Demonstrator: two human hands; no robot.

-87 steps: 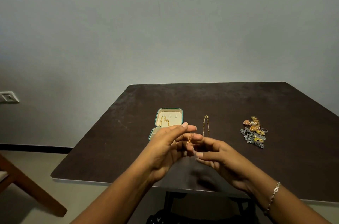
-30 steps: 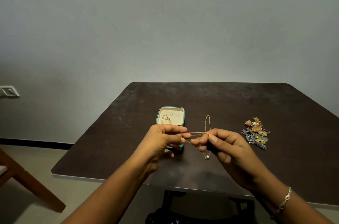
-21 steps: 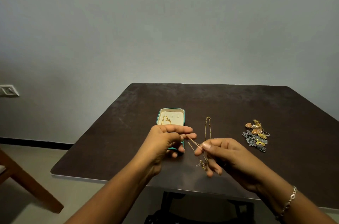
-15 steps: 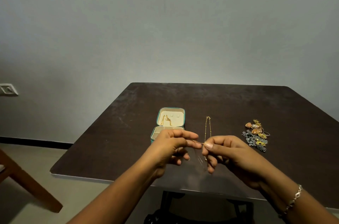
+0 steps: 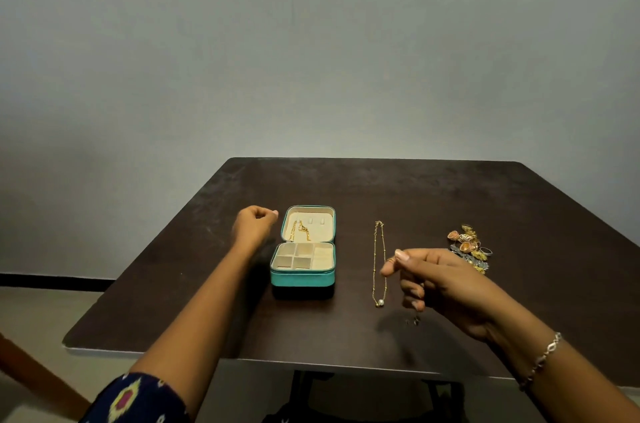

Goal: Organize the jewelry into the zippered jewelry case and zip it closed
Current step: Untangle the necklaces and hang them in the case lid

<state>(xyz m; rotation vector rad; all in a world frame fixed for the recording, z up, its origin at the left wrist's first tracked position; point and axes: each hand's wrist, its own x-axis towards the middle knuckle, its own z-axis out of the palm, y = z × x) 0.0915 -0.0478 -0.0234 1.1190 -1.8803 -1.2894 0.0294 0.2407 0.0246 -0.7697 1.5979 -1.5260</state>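
The teal zippered jewelry case lies open on the dark table. A gold chain hangs in its cream lid, and the divided tray below looks bare. My left hand is pinched shut just left of the lid. My right hand hovers right of the case, pinched on a very thin gold chain whose small pendant dangles under it. The strand between my hands is too fine to see. A gold necklace with a pearl lies straight between case and right hand.
A pile of gold, orange and grey jewelry lies at the right, partly behind my right hand. A bracelet sits on my right wrist. A wooden chair part shows at lower left. A grey wall rises behind the table.
My hands, held close together on the thin chain in front of the case, have pulled far apart. The left hand went up beside the lid, the right hand out to the right.
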